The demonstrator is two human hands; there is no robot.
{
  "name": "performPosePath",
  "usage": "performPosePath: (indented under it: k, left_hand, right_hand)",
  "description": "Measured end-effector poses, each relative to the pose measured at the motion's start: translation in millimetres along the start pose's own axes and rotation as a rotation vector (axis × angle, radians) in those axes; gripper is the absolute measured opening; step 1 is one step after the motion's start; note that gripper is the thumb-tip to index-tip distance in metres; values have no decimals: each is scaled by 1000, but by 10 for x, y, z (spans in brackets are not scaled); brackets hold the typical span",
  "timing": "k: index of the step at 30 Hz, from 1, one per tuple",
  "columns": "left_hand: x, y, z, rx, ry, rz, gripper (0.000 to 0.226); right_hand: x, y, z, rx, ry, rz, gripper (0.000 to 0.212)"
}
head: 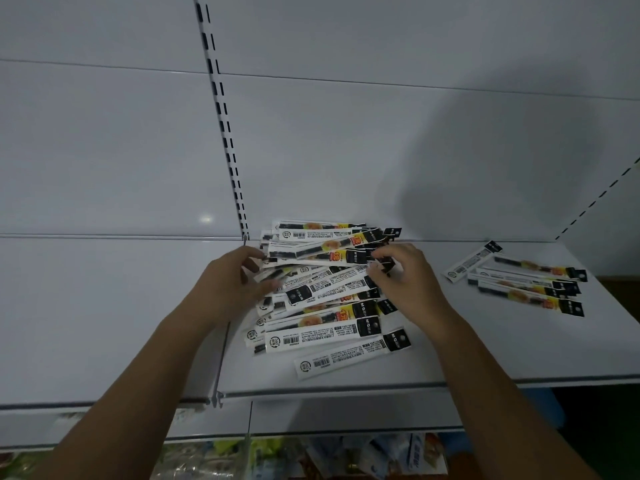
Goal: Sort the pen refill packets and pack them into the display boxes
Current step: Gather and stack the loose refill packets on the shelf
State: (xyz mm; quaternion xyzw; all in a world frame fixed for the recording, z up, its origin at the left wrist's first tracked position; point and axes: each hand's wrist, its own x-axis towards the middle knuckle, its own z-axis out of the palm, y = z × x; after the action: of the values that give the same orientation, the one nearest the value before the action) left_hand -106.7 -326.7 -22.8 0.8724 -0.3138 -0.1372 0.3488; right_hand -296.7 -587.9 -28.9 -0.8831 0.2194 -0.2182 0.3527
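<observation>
At the far left, the white shelf [104,323] lies bare, its front edge running along the bottom of the view, with pale back panels [104,150] rising behind it. A slotted upright [221,109] runs down the panels to the shelf's back edge, just left of the middle. The left hand [232,285] reaches in below it with bent, parted fingers resting on the left ends of the pile of pen refill packets [322,299]. The thumb lies across a few packets, but blur hides whether anything is actually gripped. The pile sits in the middle of the shelf between the two hands. It is a loose, overlapping fan of long narrow packets, white with barcodes, black header tabs and yellow-orange print, and most have their tabs pointing right. One loose packet [349,358] lies at the near edge of the pile. The right hand [405,285] is at the pile's right side, thumb and forefinger pinching the black tab of a single packet [384,265] near the top of the heap. Well apart to the right, a smaller group of packets [519,282] lies on the same shelf, roughly parallel, tabs to the right. A second slotted upright [595,199] slants above them. Below the shelf's front edge, blurred packaged goods [311,455] show on a lower level.
</observation>
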Motion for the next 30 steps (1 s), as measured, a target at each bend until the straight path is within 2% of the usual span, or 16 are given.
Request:
performPosePath:
  k: [2,3,5,7,11,16,19,23,28,30]
  left_hand:
    - [25,6,6,-6,26,-9,48]
    - [38,7,11,-9,36,-8,46]
    - [46,-3,10,8,47,-3,40]
    - [55,-22,2,-2,56,-3,36]
    - [97,-100,-10,-38,51,-1,32]
    - [95,-136,-18,-49,41,38,30]
    - [72,-158,-52,-91,29,74,31]
    - [31,-159,-128,-65,-7,123,29]
    - [20,-135,-195,10,-28,19,31]
    - [18,-11,-132,109,-55,-39,48]
  right_hand:
    - [-93,-135,-36,26,-111,-68,28]
    - [-140,-210,-65,29,-245,-70,35]
    - [-228,-346,-85,-88,-524,-88,54]
    - [-282,-382,-45,-226,-636,-135,66]
    - [-280,-336,43,-177,-591,-129,59]
    - [-212,-261,141,-148,-429,-175,40]
    - [-146,-230,188,-159,-320,-178,37]
    - [-68,-184,170,-174,-268,-125,36]
    - [-83,-115,152,-154,-269,-116,36]
    - [-88,-91,170,-147,-269,-109,37]
